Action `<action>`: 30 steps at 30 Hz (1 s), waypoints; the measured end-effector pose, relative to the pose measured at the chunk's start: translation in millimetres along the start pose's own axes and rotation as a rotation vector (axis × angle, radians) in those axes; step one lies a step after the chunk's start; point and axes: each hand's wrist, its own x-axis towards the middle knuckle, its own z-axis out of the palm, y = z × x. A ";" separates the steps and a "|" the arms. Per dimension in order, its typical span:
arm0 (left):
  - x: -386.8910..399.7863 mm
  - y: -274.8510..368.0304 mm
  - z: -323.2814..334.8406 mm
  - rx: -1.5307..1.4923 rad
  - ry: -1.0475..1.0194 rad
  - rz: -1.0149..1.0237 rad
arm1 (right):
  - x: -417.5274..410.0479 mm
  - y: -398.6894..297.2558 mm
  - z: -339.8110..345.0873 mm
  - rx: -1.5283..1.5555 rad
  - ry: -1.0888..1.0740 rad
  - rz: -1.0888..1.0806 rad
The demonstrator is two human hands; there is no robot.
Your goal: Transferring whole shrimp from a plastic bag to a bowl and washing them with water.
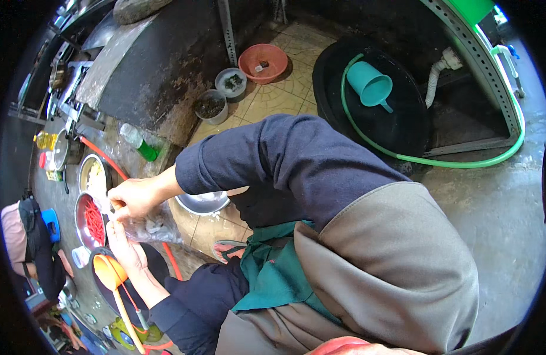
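Note:
My right hand point(137, 197) is closed in a pinch on a clear plastic bag point(155, 226), which hangs between and beside my wrists. My left hand point(127, 255), palm up, has its fingertips together at the bag's gathered part, just below my right fingers. What the bag holds is hard to make out. Beyond my hands stand a metal bowl of red chillies point(94, 222) and a bowl of pale, peeled pieces point(95, 175). An orange long-handled dipper point(109, 271) rests over a dark basin point(153, 262) next to my left wrist.
Left are a pot point(62, 148), an oil bottle point(45, 140), a green-bottomed bottle point(142, 144) and an orange hose point(104, 155). Another person point(40, 248) is at the far left. On the floor stand a metal basin point(202, 203), a pink basin point(264, 62) and a black tub point(326, 84) with a turquoise dipper point(370, 82).

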 end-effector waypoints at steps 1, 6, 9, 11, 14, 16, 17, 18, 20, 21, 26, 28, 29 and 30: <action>3.0 0.2 1.5 0.000 -0.015 0.005 | 0.9 1.4 -3.5 0.007 -0.013 0.005; 19.1 -0.2 11.5 0.030 -0.021 0.025 | 6.9 14.6 -1.1 -0.160 0.072 -0.077; 24.9 -4.8 10.6 0.065 -0.018 0.007 | 9.4 9.7 1.0 -0.223 0.111 -0.011; 29.7 -7.0 10.3 0.025 0.000 0.032 | 12.1 8.2 -1.9 -0.230 0.124 0.018; 33.4 -8.4 4.2 -0.026 0.078 0.026 | 14.3 1.4 0.4 -0.240 0.105 0.029; 36.1 -6.2 12.4 -0.037 0.068 0.071 | 16.4 4.5 1.3 -0.199 0.142 0.025; 37.5 -6.2 16.6 -0.034 0.057 0.070 | 16.8 7.4 -0.1 -0.161 0.162 0.019; 33.7 -1.3 21.9 -0.030 0.047 0.076 | 16.5 5.9 1.6 -0.149 0.167 0.025; 31.8 -1.6 20.6 -0.026 0.038 0.080 | 11.6 5.3 2.0 -0.150 0.161 0.000; 32.9 -2.9 20.1 -0.032 0.082 0.063 | 9.7 4.4 0.4 -0.159 0.160 -0.026; 32.5 -5.1 29.2 -0.021 0.094 0.081 | 4.9 7.0 -6.1 -0.150 0.152 0.016; 42.5 -11.9 15.5 -0.012 0.075 0.064 | 2.5 5.9 -11.0 -0.133 0.148 0.026; 43.9 -10.7 10.4 -0.012 0.078 0.068 | 3.3 0.0 -11.5 -0.128 0.143 0.026; 46.3 -11.1 11.8 0.005 0.075 0.090 | 1.9 -1.1 -14.2 -0.125 0.145 0.034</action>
